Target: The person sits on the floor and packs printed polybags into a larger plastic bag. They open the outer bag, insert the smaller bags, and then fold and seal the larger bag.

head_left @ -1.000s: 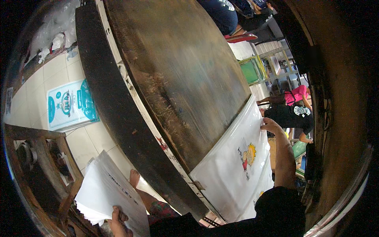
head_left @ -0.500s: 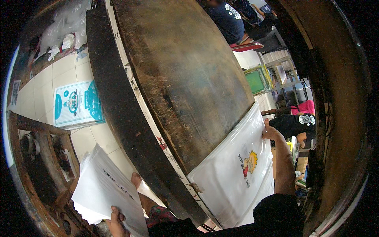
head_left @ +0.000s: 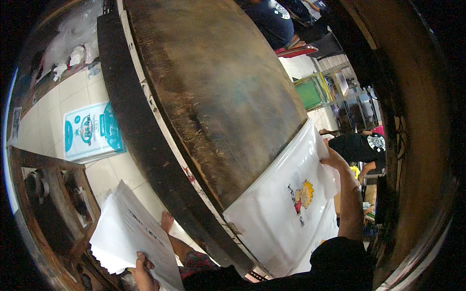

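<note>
My left hand grips a stack of white paper sheets, thumb on top. Dark lettering shows on the uppermost sheet, and the corners fan out at the left. My right hand holds the far right edge of a glossy clear plastic sheet, its fingertips partly hidden by the film. Printed on this sheet is a cartoon figure with yellow hair and a red top. The sheet lies over the near end of a long brown worn table. Part of another print shows beneath its near right edge.
A white-and-teal package sits on the tiled floor left of the table. Nearer stands a wooden frame. Beyond the table's right side are a green framed screen and people in black shirts.
My right hand has shifted slightly, and the plastic sheet's right edge has moved with it, baring part of the print beneath. The whole view has drifted a little. My left hand keeps the papers.
</note>
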Demonstrator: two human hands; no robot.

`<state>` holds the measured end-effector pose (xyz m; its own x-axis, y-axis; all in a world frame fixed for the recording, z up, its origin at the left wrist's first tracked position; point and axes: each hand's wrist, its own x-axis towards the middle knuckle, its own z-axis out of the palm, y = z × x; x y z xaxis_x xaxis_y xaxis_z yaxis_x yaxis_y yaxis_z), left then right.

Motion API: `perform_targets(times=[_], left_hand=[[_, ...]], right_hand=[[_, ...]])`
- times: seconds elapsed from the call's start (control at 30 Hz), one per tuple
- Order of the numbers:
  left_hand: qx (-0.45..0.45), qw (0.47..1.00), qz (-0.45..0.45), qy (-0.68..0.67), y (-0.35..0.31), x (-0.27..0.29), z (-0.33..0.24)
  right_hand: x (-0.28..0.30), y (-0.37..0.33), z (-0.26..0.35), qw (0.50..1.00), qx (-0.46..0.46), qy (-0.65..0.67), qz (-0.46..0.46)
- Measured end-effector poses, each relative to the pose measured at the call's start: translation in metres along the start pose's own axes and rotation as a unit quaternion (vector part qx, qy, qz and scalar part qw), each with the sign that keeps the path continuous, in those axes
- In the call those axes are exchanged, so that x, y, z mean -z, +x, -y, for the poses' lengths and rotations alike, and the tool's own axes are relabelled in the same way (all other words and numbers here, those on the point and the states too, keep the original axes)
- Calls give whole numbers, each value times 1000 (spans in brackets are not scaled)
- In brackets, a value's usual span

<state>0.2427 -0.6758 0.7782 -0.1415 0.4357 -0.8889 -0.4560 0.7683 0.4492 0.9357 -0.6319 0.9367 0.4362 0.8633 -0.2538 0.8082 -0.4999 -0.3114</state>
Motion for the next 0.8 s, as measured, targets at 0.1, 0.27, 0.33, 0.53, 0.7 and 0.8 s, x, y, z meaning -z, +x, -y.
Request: perform_targets(times=[0.1,0.27,0.33,0.53,0.7,0.8], left_hand=[[28,999,-27,18,-5,-3,-3],[-49,996,-43,61,-13,-14,0],[-85,991,-60,82,-19,-16,1],[-24,997,-50,53,-39,-30,-17],[-83,996,-17,42,-26,-16,-5],[-73,996,-27,32,-26,-11,-2]], right_hand=[[21,3,33,982,-126,37,134],[29,-6,42,970,-117,177,122],[27,-4,52,970,-118,174,124],[11,7,20,982,-109,122,89],[-2,8,31,992,-125,-3,28],[-1,10,12,994,-67,-87,31]])
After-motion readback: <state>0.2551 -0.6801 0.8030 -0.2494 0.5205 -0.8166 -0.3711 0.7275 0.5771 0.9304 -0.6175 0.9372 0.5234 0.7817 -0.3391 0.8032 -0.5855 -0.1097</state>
